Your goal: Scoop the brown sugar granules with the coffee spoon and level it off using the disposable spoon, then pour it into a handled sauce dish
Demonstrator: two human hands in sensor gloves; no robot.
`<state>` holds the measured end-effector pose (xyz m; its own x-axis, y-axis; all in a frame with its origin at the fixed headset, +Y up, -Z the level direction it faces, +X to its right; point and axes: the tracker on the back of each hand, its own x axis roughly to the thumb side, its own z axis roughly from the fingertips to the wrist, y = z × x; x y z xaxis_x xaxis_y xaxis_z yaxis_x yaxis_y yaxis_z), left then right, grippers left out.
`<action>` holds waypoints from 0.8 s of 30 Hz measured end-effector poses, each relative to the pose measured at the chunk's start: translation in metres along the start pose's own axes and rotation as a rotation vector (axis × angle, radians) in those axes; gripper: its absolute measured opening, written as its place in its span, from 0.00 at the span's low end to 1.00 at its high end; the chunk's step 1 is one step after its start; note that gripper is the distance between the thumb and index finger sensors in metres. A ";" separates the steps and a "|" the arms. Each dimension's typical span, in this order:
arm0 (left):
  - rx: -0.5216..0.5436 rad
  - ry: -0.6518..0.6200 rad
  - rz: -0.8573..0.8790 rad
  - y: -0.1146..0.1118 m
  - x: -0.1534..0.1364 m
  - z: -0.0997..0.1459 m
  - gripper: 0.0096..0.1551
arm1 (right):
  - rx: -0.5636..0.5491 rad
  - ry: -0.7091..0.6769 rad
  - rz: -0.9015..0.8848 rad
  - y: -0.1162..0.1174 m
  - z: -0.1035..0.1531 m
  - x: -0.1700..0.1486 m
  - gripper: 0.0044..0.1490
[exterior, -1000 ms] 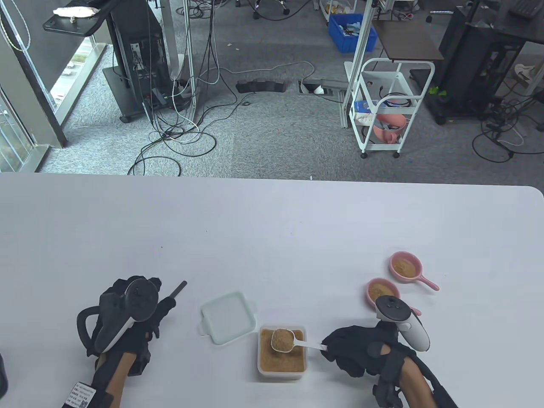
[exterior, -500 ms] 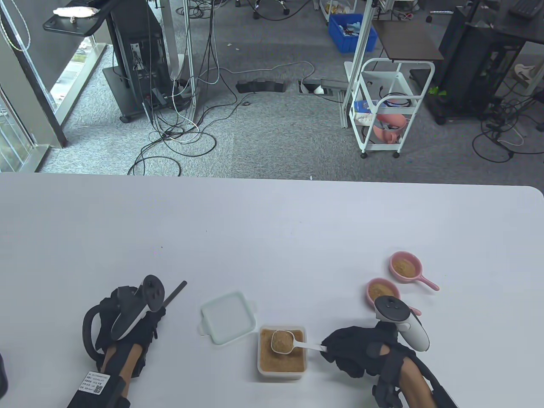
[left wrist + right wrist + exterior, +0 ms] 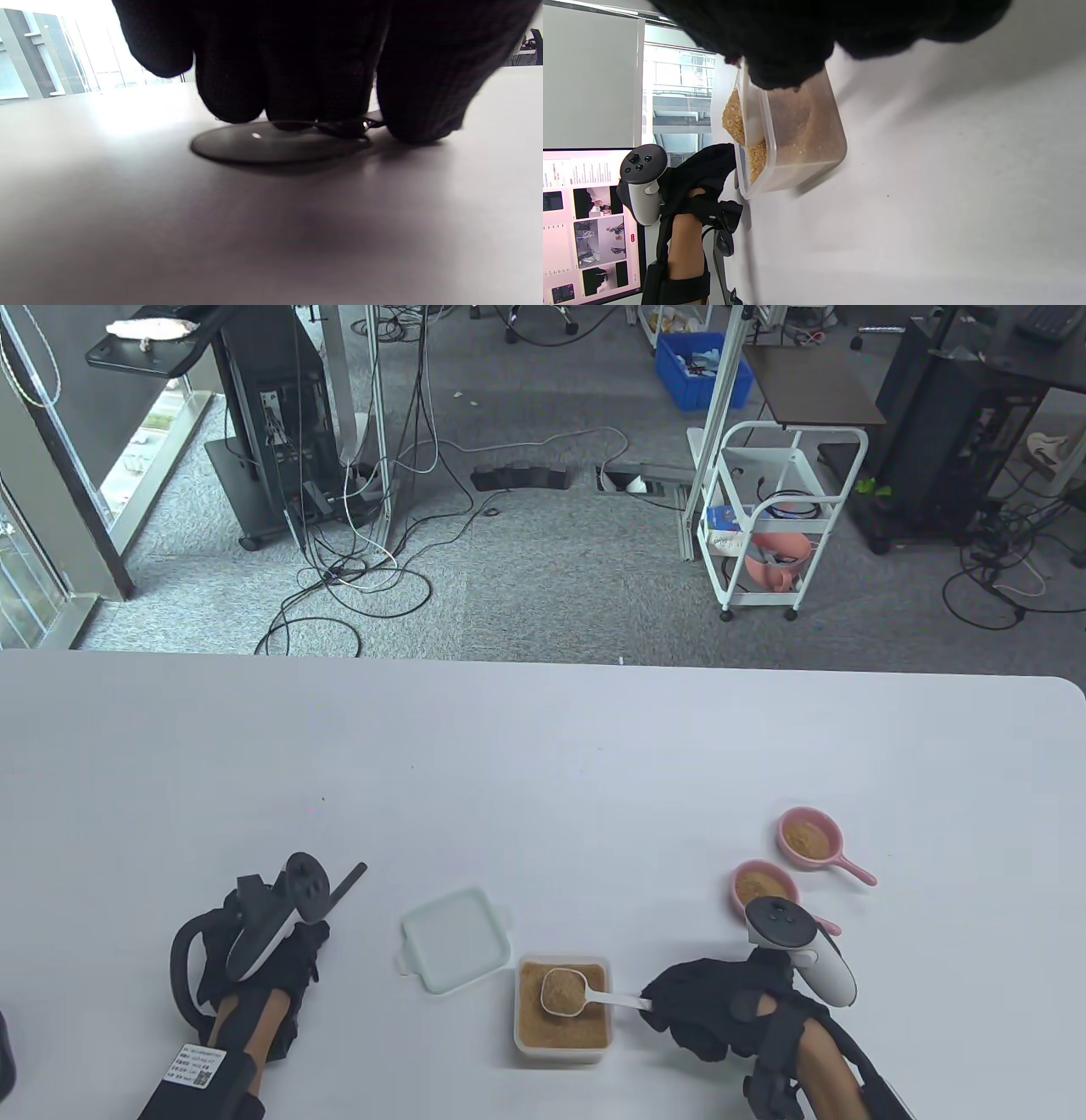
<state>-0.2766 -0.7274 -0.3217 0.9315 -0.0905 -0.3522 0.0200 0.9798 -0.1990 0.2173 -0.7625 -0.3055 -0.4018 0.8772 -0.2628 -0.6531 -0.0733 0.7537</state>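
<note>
Left hand (image 3: 263,959) covers most of black disposable spoon (image 3: 349,882); only handle end shows in table view. Left wrist view: finger grip on it can't be confirmed. Right hand (image 3: 721,1005) hides coffee spoon (image 3: 564,991) handle end. Nearer sauce dish (image 3: 759,884) partly behind right tracker (image 3: 802,954).

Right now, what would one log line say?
right hand: holds heaped coffee spoon over sugar tub | left hand: fingertips on black disposable spoon
</note>
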 end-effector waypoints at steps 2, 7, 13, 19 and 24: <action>-0.012 0.000 0.018 0.000 -0.001 -0.001 0.26 | 0.000 0.000 0.001 0.000 0.000 0.000 0.27; -0.034 -0.014 0.055 -0.001 -0.002 -0.001 0.25 | -0.002 -0.002 -0.002 0.000 0.000 0.000 0.28; -0.033 -0.038 0.051 -0.001 0.001 -0.001 0.23 | -0.004 -0.006 -0.005 0.000 0.001 0.001 0.28; -0.021 -0.062 0.034 -0.002 0.003 -0.001 0.22 | -0.007 -0.009 -0.004 -0.001 0.002 0.001 0.28; -0.020 -0.087 0.014 -0.002 0.006 0.000 0.21 | -0.010 -0.014 -0.008 -0.002 0.003 0.002 0.28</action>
<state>-0.2713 -0.7296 -0.3229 0.9598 -0.0598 -0.2741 0.0001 0.9771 -0.2127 0.2197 -0.7595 -0.3060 -0.3877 0.8844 -0.2600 -0.6628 -0.0714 0.7454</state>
